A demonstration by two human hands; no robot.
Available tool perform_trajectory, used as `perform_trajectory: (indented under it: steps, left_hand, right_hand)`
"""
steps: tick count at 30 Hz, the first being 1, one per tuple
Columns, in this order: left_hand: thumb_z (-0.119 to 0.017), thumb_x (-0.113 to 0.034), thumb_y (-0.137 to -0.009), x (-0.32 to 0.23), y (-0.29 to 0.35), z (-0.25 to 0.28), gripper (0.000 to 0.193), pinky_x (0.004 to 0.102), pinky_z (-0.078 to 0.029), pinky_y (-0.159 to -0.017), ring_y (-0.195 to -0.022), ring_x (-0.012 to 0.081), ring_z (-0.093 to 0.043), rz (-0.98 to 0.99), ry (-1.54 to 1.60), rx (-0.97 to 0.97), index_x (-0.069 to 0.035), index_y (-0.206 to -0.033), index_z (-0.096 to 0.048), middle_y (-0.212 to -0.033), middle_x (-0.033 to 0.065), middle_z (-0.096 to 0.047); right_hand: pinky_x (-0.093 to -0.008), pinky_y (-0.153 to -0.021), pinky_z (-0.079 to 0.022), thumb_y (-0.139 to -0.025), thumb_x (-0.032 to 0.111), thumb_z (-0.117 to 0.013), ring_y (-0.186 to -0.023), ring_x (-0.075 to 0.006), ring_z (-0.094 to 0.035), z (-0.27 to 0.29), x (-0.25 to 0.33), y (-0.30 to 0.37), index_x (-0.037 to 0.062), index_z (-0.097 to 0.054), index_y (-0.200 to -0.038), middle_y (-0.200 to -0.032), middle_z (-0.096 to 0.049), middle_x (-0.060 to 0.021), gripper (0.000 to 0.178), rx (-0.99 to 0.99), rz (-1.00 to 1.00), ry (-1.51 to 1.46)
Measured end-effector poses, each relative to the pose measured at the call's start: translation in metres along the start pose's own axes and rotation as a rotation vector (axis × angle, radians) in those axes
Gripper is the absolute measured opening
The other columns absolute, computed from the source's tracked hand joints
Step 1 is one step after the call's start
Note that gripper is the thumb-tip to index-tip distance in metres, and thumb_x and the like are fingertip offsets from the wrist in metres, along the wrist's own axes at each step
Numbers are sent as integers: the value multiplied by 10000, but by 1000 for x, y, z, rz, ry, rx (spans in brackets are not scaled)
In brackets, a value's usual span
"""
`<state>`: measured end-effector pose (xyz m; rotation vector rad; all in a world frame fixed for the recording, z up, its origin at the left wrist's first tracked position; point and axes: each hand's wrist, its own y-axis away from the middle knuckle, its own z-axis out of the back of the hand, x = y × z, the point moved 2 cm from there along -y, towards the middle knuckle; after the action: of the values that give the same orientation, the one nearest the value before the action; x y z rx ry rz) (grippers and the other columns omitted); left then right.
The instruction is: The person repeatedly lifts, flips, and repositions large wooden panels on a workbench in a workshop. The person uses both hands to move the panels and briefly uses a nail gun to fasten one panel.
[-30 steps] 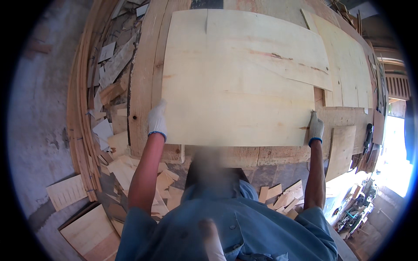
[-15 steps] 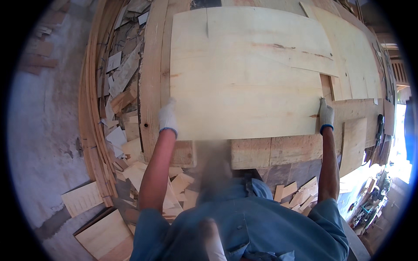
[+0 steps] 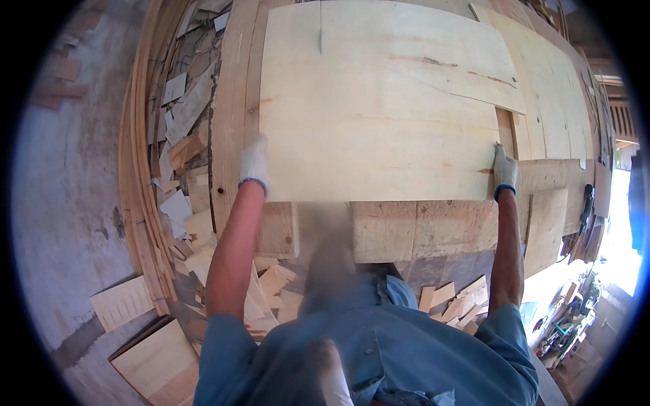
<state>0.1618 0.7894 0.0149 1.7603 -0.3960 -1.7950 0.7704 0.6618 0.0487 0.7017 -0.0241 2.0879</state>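
A broad, pale sheet of thin plywood [image 3: 379,145] lies flat over the wooden workbench [image 3: 447,227]. It has brown grain streaks and a slit at its far edge. My left hand [image 3: 254,164], in a white glove with a blue cuff, is closed on the sheet's left edge near the front corner. At the right edge, also close to the front, my gloved right hand [image 3: 505,169] grips the same sheet. The fingers of both hands are partly hidden. A strip of bench shows between the sheet's front edge and my body.
More plywood sheets [image 3: 548,95] lie at the back right, and a smaller panel [image 3: 546,227] rests nearer. Long wooden strips [image 3: 135,196] run along the left. Offcuts [image 3: 179,210] litter the left side, with more scraps [image 3: 464,301] below the bench.
The plywood sheet has moved slightly away from me, with both hands still on its side edges. A wider strip of bench shows before it, and my view has shifted slightly.
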Motion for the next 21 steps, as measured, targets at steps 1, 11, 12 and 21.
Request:
perform_trajectory:
  steps: [1,11,12,21]
  left_hand:
    - [-563,-426,-947,-2,-2,-1,524,357,-542,-843,-961,235,-660,-2,-11,26,39,-1182,-616,-1105,139,-670]
    - [-560,-433,-947,-2,-39,-1,538,359,-541,-849,-983,238,-654,-18,-65,8,41,-1196,-613,-1120,153,-664]
    - [-560,-433,-947,-7,-36,-4,537,360,-542,-843,-979,237,-654,-11,-101,-15,43,-1190,-617,-1119,155,-664]
    - [-554,-458,-944,-13,-42,-5,572,367,-527,-846,-967,248,-648,-74,-160,-51,61,-1175,-621,-1133,173,-659]
  right_hand:
    - [-416,-751,-478,-890,620,-485,-785,-322,-655,-1,5,-1,-67,-697,-906,-781,-671,-241,719,-12,4,22]
    - [-441,-735,-460,-896,618,-467,-751,-340,-618,-16,-7,-44,-84,-685,-891,-772,-654,-251,734,57,-21,-18]
    - [-440,-733,-459,-897,615,-467,-748,-340,-615,-17,-7,-45,-86,-681,-896,-770,-651,-253,734,56,-18,-51]
    - [-449,-760,-461,-899,613,-448,-793,-369,-625,-13,20,-34,-88,-675,-930,-815,-653,-280,738,37,78,31]
